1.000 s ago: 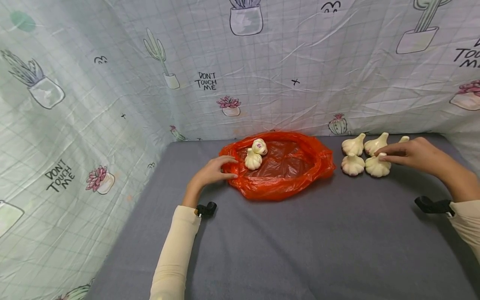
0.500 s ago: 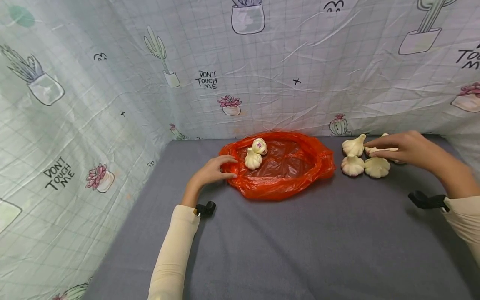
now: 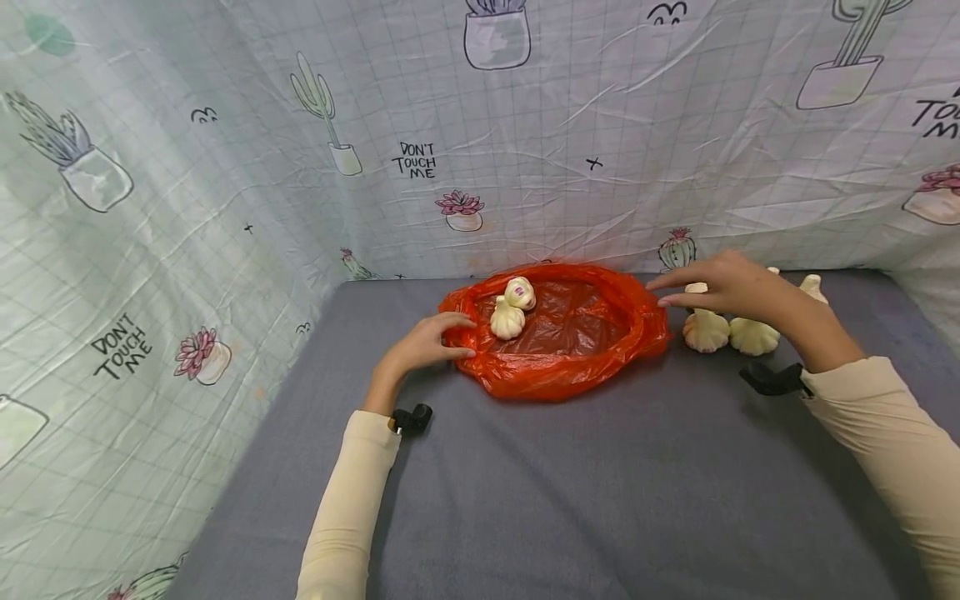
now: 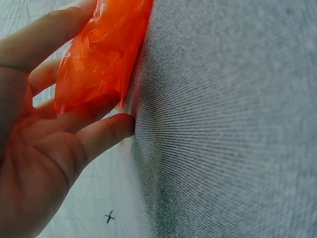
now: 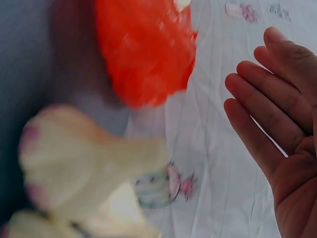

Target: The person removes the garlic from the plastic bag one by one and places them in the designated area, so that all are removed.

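Red plastic bag point(image 3: 558, 379) mid-frame, long axis left to right between the parted hands: left hand point(image 3: 424, 342) nearer, curled round its left end; right hand point(image 3: 735, 287) empty, fingers extended, just beside the right end

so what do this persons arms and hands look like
The left sleeve and right sleeve are long, plain and cream. The left hand and right hand are bare, no gloves or rings visible. A small black device juts from one wrist, a similar device from the other.
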Demonstrator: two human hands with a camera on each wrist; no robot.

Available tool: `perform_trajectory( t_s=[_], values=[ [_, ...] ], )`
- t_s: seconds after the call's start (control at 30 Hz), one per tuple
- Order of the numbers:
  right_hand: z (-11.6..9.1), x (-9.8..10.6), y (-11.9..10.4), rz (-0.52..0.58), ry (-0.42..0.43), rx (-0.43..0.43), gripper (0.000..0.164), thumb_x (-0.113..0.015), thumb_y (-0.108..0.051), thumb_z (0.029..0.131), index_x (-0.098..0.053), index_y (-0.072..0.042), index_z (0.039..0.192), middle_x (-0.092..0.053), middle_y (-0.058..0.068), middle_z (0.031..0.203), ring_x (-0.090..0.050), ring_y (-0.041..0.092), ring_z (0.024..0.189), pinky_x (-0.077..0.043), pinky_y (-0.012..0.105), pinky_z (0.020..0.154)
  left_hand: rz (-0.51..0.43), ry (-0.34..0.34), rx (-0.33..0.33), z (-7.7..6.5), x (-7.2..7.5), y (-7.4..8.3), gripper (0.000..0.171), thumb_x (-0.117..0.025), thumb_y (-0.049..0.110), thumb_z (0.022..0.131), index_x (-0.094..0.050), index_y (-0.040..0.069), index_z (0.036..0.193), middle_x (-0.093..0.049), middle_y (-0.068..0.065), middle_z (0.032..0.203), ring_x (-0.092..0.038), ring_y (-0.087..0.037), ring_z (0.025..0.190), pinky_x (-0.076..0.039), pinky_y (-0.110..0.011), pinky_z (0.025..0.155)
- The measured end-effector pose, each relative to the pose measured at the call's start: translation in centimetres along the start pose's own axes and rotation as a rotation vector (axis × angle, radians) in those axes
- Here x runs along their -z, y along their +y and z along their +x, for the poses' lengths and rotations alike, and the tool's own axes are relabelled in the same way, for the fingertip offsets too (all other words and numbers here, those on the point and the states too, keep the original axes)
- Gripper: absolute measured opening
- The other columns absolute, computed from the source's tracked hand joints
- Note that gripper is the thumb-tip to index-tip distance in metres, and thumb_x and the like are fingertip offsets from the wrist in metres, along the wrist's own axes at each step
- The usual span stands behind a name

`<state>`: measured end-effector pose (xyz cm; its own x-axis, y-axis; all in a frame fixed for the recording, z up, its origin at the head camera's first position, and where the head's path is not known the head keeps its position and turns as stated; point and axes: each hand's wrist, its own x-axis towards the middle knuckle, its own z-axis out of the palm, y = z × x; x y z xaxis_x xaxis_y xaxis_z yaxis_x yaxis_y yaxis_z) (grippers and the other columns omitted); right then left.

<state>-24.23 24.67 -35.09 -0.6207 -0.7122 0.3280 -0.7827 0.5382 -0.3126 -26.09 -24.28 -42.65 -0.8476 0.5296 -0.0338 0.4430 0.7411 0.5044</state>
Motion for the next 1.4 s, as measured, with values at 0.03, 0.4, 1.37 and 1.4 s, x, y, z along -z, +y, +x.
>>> perform_trajectory(
  t_s=[0.03, 0.4, 1.37, 1.4],
  values=[
    [0.6, -0.2, -0.1, 0.009, -0.002, 0.021, 0.029, -0.078, -0.01, 0.088, -0.077, -0.011, 0.117, -0.078, 0.001, 0.101, -0.048, -0.001, 0.061, -0.048, 0.023, 0.057, -0.001, -0.002, 0.002, 0.0, 0.0, 0.0, 0.054, -0.079, 0.033, 0.09, -0.064, 0.008, 0.136, -0.057, -0.011, 0.145, -0.047, -0.03, 0.139, -0.034, -0.049, 0.118],
    [7.5, -1.9, -1.5, 0.042, -0.1, 0.172, 0.022, -0.075, -0.012, 0.093, -0.077, -0.01, 0.115, -0.077, 0.004, 0.107, -0.058, 0.005, 0.067, -0.055, 0.031, 0.062, -0.003, -0.001, 0.002, -0.1, 0.0, 0.3, 0.054, -0.079, 0.032, 0.09, -0.064, 0.008, 0.135, -0.057, -0.011, 0.144, -0.047, -0.031, 0.139, -0.034, -0.05, 0.117],
    [21.9, -7.4, -2.6, 0.084, -0.301, 0.182, 0.018, -0.067, -0.01, 0.098, -0.077, -0.003, 0.112, -0.076, 0.011, 0.107, -0.071, 0.024, 0.094, -0.057, 0.043, 0.086, 0.034, -0.026, 0.025, -0.1, 0.1, 0.3, 0.054, -0.077, 0.036, 0.091, -0.064, 0.009, 0.136, -0.056, -0.012, 0.146, -0.047, -0.03, 0.139, -0.034, -0.048, 0.118],
    [22.3, -7.7, -2.6, 0.095, -0.309, 0.189, 0.018, -0.067, -0.009, 0.099, -0.077, -0.002, 0.112, -0.076, 0.012, 0.108, -0.071, 0.025, 0.096, -0.057, 0.043, 0.087, 0.038, -0.029, 0.026, -0.1, 0.2, 0.3, 0.054, -0.077, 0.036, 0.091, -0.064, 0.009, 0.136, -0.055, -0.012, 0.146, -0.047, -0.03, 0.139, -0.034, -0.048, 0.118]
  ],
)
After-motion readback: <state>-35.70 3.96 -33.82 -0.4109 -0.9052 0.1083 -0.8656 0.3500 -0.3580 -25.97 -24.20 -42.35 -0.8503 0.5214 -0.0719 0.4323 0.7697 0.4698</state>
